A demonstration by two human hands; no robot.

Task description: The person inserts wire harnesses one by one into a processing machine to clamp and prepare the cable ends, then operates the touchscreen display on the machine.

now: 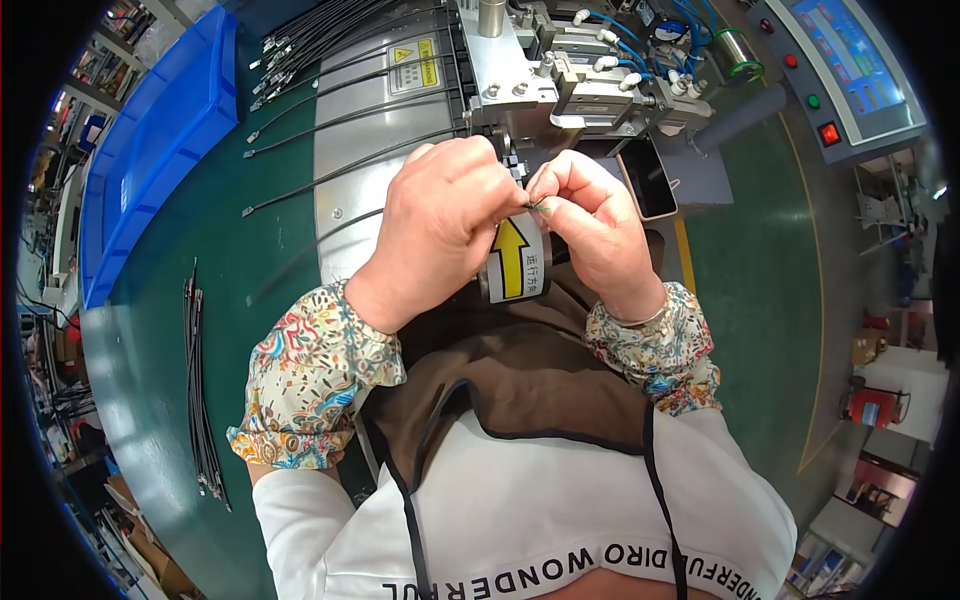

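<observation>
The person's left hand (432, 225) and right hand (602, 230) pinch a thin wire (537, 203), a yellow arrow (510, 262) just bodyward of their grip.

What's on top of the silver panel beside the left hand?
Several black cables cross the silver panel, which bears a yellow-and-white warning label. The left hand covers the panel's near right part and hides where the lowest cable runs.
</observation>
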